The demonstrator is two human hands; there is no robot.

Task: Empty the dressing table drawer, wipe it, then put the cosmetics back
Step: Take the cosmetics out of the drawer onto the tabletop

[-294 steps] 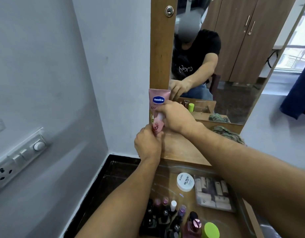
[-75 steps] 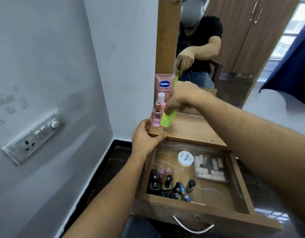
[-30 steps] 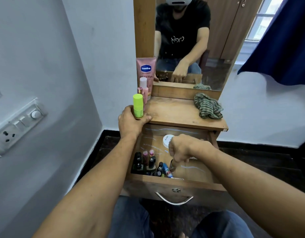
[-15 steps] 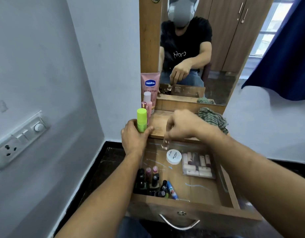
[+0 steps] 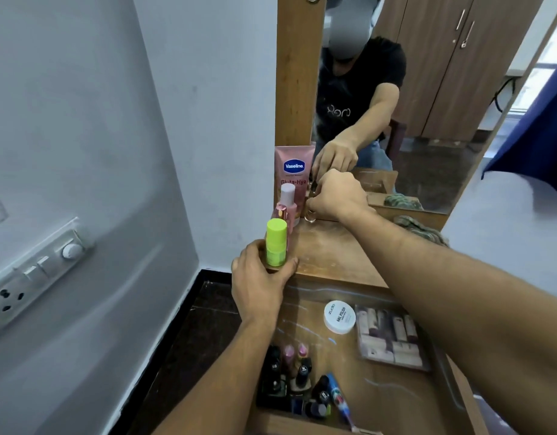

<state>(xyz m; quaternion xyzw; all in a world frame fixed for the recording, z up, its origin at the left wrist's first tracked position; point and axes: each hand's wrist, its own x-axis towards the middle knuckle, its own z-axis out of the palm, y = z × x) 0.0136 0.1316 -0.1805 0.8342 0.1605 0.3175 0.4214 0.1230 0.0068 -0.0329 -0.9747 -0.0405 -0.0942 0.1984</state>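
The right hand (image 5: 337,196) is stretched to the back of the tabletop (image 5: 333,249), its fingers bunched over a small glass bottle (image 5: 310,216). Only the bottle's clear base shows under the hand, low over the wood; I can't tell whether it touches. The left hand (image 5: 260,279) is at the front left corner of the top, thumb and fingers curled round the foot of an upright lime-green bottle (image 5: 276,243).

Behind that bottle, in a row towards the mirror (image 5: 428,89), are a small pink bottle with a metallic cap (image 5: 281,213), a pink bottle with a pale cap (image 5: 288,199) and a pink Vaseline tube (image 5: 294,166) standing on its cap. A green striped cloth (image 5: 423,228) lies bunched at the right end of the top.

Below, the drawer (image 5: 384,394) is pulled open and far from emptied. It holds a white round tub (image 5: 339,317) marked nail polish, a clear packet of small tubes (image 5: 391,340) just beside it, a cluster of nail polish bottles (image 5: 297,379) in the front left corner and a blue tube (image 5: 338,398) next to them
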